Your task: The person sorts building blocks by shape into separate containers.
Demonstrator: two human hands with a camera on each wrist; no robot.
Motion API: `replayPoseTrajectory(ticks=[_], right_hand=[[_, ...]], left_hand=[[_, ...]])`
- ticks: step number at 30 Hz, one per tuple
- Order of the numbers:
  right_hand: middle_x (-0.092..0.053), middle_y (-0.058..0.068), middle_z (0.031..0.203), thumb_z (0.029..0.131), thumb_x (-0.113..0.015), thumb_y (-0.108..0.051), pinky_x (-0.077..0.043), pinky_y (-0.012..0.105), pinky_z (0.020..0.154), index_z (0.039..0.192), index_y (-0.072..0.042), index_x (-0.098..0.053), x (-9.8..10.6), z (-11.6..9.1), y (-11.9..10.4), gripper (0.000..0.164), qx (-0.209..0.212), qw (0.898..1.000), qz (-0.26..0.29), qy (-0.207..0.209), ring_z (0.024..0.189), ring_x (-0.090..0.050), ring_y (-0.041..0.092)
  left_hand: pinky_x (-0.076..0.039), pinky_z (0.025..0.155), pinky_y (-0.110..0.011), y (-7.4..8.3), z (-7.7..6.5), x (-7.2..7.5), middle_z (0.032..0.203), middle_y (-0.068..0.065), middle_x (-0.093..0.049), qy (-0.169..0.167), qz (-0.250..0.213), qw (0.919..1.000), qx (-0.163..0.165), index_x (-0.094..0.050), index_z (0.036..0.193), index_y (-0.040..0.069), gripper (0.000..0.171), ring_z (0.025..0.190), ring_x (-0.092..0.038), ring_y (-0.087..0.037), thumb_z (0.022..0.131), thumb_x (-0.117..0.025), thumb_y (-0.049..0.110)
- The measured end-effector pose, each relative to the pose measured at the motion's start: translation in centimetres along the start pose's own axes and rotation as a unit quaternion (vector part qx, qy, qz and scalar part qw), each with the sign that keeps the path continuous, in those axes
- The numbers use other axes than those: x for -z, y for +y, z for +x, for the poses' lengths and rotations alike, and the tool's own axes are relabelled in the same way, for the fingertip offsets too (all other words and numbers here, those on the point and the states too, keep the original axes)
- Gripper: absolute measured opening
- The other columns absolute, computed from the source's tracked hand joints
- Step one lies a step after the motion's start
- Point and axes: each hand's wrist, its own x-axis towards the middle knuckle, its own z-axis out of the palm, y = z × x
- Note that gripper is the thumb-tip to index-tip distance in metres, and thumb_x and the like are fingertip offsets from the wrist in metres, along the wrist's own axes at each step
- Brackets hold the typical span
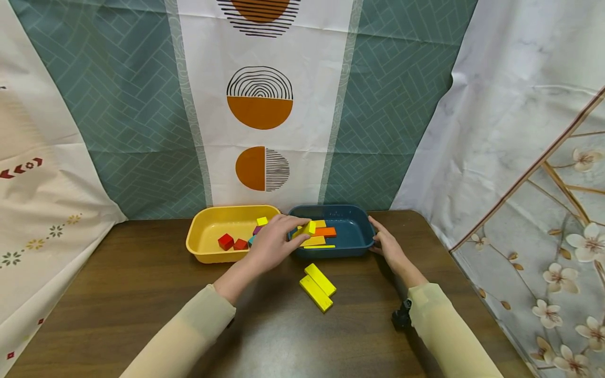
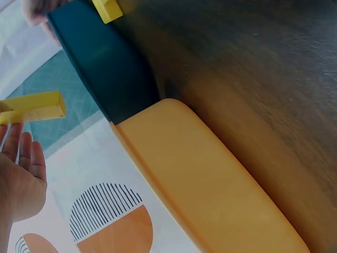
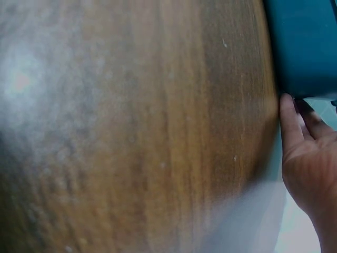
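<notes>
My left hand point(image 1: 270, 242) pinches a yellow block point(image 1: 309, 228) between thumb and fingers, over the left end of a dark blue bin point(image 1: 354, 252). In the left wrist view, that yellow block point(image 2: 39, 107) sticks out above the fingers of the left hand point(image 2: 21, 179). Inside the bin lie an orange block point(image 1: 327, 232) and several yellow ones. At the bin's right end is my right hand point(image 1: 389, 247). The right wrist view has the right hand point(image 3: 310, 163) with fairly straight fingers touching the outside of the blue bin point(image 3: 310, 52).
Left of the blue bin, a yellow bin point(image 1: 208, 257) holds a red cube point(image 1: 226, 241) and other small coloured cubes, partly behind my left hand. Two long yellow blocks point(image 1: 316, 294) lie side by side on the brown table point(image 1: 142, 315). A patterned curtain point(image 1: 387, 105) hangs behind.
</notes>
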Motion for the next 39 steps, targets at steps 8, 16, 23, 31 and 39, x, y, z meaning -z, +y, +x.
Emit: replayPoseTrajectory(ticks=[8, 16, 23, 31, 39], right_hand=[[-0.010, 0.013, 0.170, 0.101, -0.029, -0.003, -0.033, 0.066, 0.111, 0.165, -0.012, -0.022, 0.6, 1.2, 2.4, 0.065, 0.000, 1.000, -0.002, 0.009, 0.143, -0.028, 0.044], [-0.012, 0.010, 0.170, 0.101, -0.030, -0.007, -0.036, 0.063, 0.110, 0.165, -0.016, -0.023, 0.5, 1.2, 2.6, 0.065, 0.001, 1.000, -0.012, 0.015, 0.140, -0.033, 0.042], [-0.014, 0.013, 0.169, 0.099, -0.032, -0.010, -0.037, 0.063, 0.110, 0.165, -0.017, -0.024, 0.4, 1.3, 2.6, 0.067, 0.004, 1.000, -0.020, 0.020, 0.137, -0.037, 0.042], [-0.013, 0.012, 0.170, 0.099, -0.031, -0.009, -0.037, 0.062, 0.110, 0.165, -0.017, -0.023, 0.5, 1.2, 2.6, 0.067, 0.003, 1.000, -0.023, 0.021, 0.139, -0.035, 0.041], [-0.012, 0.011, 0.170, 0.100, -0.031, -0.009, -0.036, 0.063, 0.111, 0.165, -0.019, -0.024, 0.4, 1.2, 2.6, 0.066, 0.003, 1.000, -0.025, 0.018, 0.140, -0.034, 0.043]], left_hand=[[-0.052, 0.092, -0.033, 0.0, 1.1, -0.3, 0.130, 0.004, -0.068, -0.006, -0.003, 1.0000, 0.005, -0.067, 0.138, 0.020, 0.047, 0.116, -0.054, -0.017, 0.096, -0.072, 0.039], [-0.052, 0.092, -0.034, 0.0, 2.0, -0.7, 0.133, 0.004, -0.067, -0.020, 0.014, 0.9995, 0.018, -0.065, 0.141, 0.022, 0.047, 0.116, -0.054, -0.018, 0.097, -0.070, 0.039], [-0.052, 0.093, -0.034, 0.0, 2.7, -1.2, 0.132, 0.005, -0.068, -0.029, 0.047, 0.9983, 0.019, -0.065, 0.141, 0.025, 0.047, 0.118, -0.054, -0.018, 0.097, -0.070, 0.040], [-0.050, 0.096, -0.035, -0.5, 3.2, -2.0, 0.131, 0.006, -0.067, -0.033, 0.067, 0.9970, 0.019, -0.065, 0.141, 0.026, 0.046, 0.117, -0.054, -0.017, 0.097, -0.069, 0.041], [-0.050, 0.096, -0.035, -0.7, 3.3, -2.8, 0.133, 0.006, -0.066, -0.047, 0.085, 0.9951, 0.016, -0.064, 0.142, 0.028, 0.045, 0.116, -0.054, -0.018, 0.098, -0.069, 0.035]])
